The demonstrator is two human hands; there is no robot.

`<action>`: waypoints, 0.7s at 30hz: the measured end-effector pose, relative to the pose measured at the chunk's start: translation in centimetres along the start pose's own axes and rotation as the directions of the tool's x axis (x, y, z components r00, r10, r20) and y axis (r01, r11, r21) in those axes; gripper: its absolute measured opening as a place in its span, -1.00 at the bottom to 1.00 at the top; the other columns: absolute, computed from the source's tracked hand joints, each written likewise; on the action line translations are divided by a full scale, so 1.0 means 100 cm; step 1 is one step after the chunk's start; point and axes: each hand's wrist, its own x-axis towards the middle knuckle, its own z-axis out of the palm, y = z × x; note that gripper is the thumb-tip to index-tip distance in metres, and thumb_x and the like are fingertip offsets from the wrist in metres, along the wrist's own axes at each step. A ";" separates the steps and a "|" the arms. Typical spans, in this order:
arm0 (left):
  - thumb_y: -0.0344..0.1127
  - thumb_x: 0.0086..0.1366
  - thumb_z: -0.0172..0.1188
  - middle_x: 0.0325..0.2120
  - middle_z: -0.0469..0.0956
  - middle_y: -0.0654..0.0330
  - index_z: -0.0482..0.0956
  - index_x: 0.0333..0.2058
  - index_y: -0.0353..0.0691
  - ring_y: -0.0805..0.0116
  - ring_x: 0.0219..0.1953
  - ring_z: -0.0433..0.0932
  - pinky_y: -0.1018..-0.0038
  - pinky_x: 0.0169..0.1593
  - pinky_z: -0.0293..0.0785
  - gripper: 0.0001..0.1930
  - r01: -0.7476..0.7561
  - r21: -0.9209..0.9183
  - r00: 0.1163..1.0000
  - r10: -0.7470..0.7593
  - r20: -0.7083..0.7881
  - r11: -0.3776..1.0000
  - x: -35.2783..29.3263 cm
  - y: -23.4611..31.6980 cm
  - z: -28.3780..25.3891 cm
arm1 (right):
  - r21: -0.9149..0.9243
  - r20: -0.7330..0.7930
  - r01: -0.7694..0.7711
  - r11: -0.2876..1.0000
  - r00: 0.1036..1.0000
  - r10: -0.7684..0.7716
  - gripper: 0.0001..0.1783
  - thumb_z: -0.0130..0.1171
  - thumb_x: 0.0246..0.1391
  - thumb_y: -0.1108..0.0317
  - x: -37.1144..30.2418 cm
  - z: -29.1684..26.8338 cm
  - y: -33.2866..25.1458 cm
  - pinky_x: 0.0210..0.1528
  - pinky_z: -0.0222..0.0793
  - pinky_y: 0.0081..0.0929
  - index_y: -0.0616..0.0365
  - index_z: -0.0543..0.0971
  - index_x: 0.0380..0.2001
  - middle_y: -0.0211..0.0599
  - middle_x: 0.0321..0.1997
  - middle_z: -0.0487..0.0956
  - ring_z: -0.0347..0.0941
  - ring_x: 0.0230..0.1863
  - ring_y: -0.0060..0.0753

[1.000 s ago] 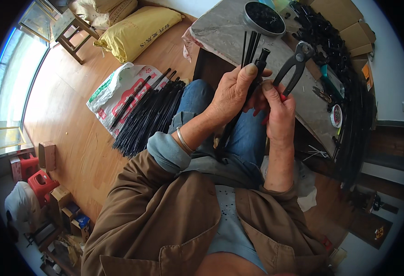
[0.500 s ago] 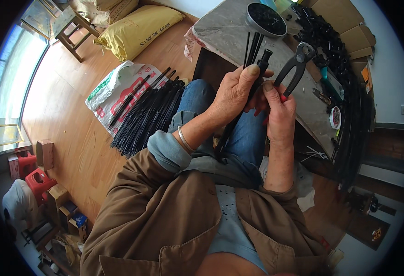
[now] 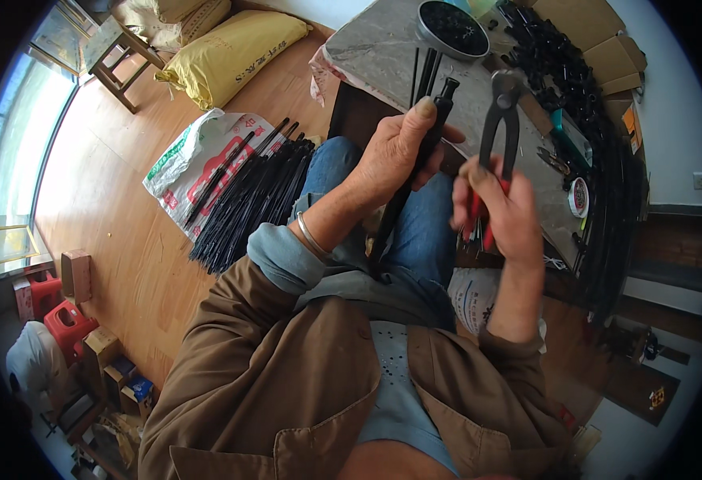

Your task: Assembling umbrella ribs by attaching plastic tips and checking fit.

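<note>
My left hand (image 3: 399,152) is closed around a bundle of long black rods (image 3: 426,74), with the thumb pressed along the top. Among them, a thicker black tubular piece (image 3: 444,104) with a flanged tip sticks up past the thumb. The rods' lower part runs down between my knees. In my right hand (image 3: 501,210) is a pair of end-cutting pliers (image 3: 501,120) with red handles, its dark jaws pointing up and away. The pliers stand apart from the rods, to their right. My right fingers are slightly blurred.
A stone-topped table (image 3: 375,36) ahead holds a round tin (image 3: 453,30) of small dark parts, a heap of black fittings (image 3: 555,68) and another pair of pliers (image 3: 553,160). Many black rods (image 3: 255,196) lie on a printed sack at left, near a yellow sack (image 3: 235,56).
My right hand has moved away from the rods, to the right and a little lower, turning the pliers more upright. My left hand keeps its hold, shifted slightly left.
</note>
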 end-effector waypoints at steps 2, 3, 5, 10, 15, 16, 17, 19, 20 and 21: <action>0.29 0.35 -0.24 -0.79 0.33 0.30 0.56 -0.31 -0.40 0.58 -0.78 0.24 0.62 -0.69 0.13 -0.27 0.001 0.009 1.000 -0.001 -0.024 1.000 0.001 0.001 -0.004 | 0.013 0.104 -0.136 0.991 0.986 0.134 -0.74 0.01 0.24 0.28 -0.023 -0.008 -0.012 -0.65 0.27 -0.67 0.29 0.42 -0.18 -0.34 -0.55 0.47 0.37 -0.68 -0.59; 0.30 0.34 -0.24 -0.80 0.31 0.31 0.55 -0.32 -0.40 0.58 -0.79 0.23 0.61 -0.70 0.13 -0.26 0.002 0.018 0.999 -0.001 -0.043 1.000 0.002 0.001 -0.006 | -0.017 0.139 -0.236 0.972 0.962 0.236 -0.76 0.00 0.24 0.31 -0.032 -0.013 -0.013 -0.66 0.26 -0.67 0.29 0.40 -0.16 -0.33 -0.56 0.47 0.36 -0.70 -0.60; 0.30 0.34 -0.23 -0.80 0.29 0.32 0.56 -0.33 -0.38 0.58 -0.80 0.22 0.61 -0.70 0.12 -0.27 0.042 0.006 0.997 -0.042 -0.062 0.999 0.003 0.001 -0.006 | -0.069 0.187 -0.322 0.944 0.925 0.329 -0.78 -0.03 0.23 0.37 -0.049 -0.016 -0.006 -0.70 0.24 -0.66 0.30 0.39 -0.15 -0.37 -0.59 0.42 0.32 -0.72 -0.63; 0.31 0.34 -0.28 -0.81 0.23 0.33 0.51 -0.33 -0.32 0.56 -0.79 0.18 0.58 -0.69 0.08 -0.30 0.118 0.039 0.992 -0.119 0.035 0.992 0.001 0.002 0.014 | 0.000 0.244 -0.455 0.891 0.864 0.441 -0.76 -0.02 0.26 0.31 -0.054 -0.021 -0.004 -0.72 0.26 -0.64 0.27 0.37 -0.15 -0.45 -0.66 0.34 0.26 -0.77 -0.65; 0.34 0.32 -0.28 -0.81 0.21 0.34 0.51 -0.34 -0.33 0.57 -0.79 0.16 0.59 -0.69 0.06 -0.27 0.152 0.054 0.985 -0.156 0.076 0.987 0.006 -0.001 0.018 | 0.053 0.331 -0.470 0.881 0.841 0.428 -0.66 -0.03 0.28 0.24 -0.054 -0.032 -0.015 -0.57 0.44 -0.57 0.33 0.35 -0.07 -0.26 -0.51 0.48 0.43 -0.65 -0.54; 0.35 0.32 -0.29 -0.82 0.21 0.35 0.51 -0.34 -0.33 0.57 -0.79 0.16 0.58 -0.69 0.07 -0.26 0.137 0.066 0.987 -0.142 0.078 0.988 0.005 -0.001 0.018 | 0.086 0.334 -0.456 0.886 0.851 0.406 -0.63 -0.03 0.28 0.23 -0.054 -0.032 -0.016 -0.50 0.50 -0.55 0.35 0.34 -0.03 -0.18 -0.43 0.52 0.48 -0.59 -0.49; 0.35 0.32 -0.29 -0.82 0.20 0.35 0.51 -0.35 -0.33 0.57 -0.79 0.16 0.58 -0.69 0.07 -0.25 0.119 0.079 0.989 -0.125 0.081 0.990 0.005 -0.001 0.018 | 0.045 0.374 -0.469 0.882 0.827 0.420 -0.58 -0.05 0.28 0.23 -0.052 -0.035 -0.016 -0.40 0.54 -0.51 0.38 0.31 0.03 -0.07 -0.30 0.55 0.54 -0.50 -0.42; 0.36 0.32 -0.30 -0.82 0.20 0.35 0.52 -0.35 -0.33 0.57 -0.79 0.16 0.58 -0.69 0.07 -0.25 0.128 0.083 0.988 -0.134 0.078 0.988 0.005 0.001 0.020 | 0.037 0.368 -0.463 0.885 0.830 0.419 -0.60 -0.05 0.29 0.23 -0.051 -0.034 -0.020 -0.43 0.53 -0.52 0.37 0.32 0.01 -0.11 -0.34 0.54 0.53 -0.52 -0.44; 0.37 0.32 -0.31 -0.82 0.19 0.36 0.52 -0.35 -0.34 0.57 -0.79 0.16 0.58 -0.69 0.07 -0.24 0.137 0.085 0.987 -0.143 0.072 0.987 0.004 0.002 0.020 | 0.027 0.363 -0.460 0.888 0.832 0.420 -0.61 -0.05 0.29 0.22 -0.051 -0.033 -0.021 -0.46 0.51 -0.53 0.36 0.32 -0.01 -0.14 -0.38 0.54 0.52 -0.54 -0.46; 0.37 0.32 -0.31 -0.82 0.19 0.36 0.52 -0.35 -0.34 0.57 -0.79 0.16 0.58 -0.69 0.07 -0.24 0.138 0.088 0.987 -0.144 0.074 0.987 0.004 0.002 0.020 | 0.030 0.363 -0.458 0.888 0.833 0.418 -0.61 -0.05 0.29 0.22 -0.052 -0.034 -0.020 -0.46 0.51 -0.53 0.36 0.32 -0.01 -0.14 -0.38 0.54 0.52 -0.54 -0.46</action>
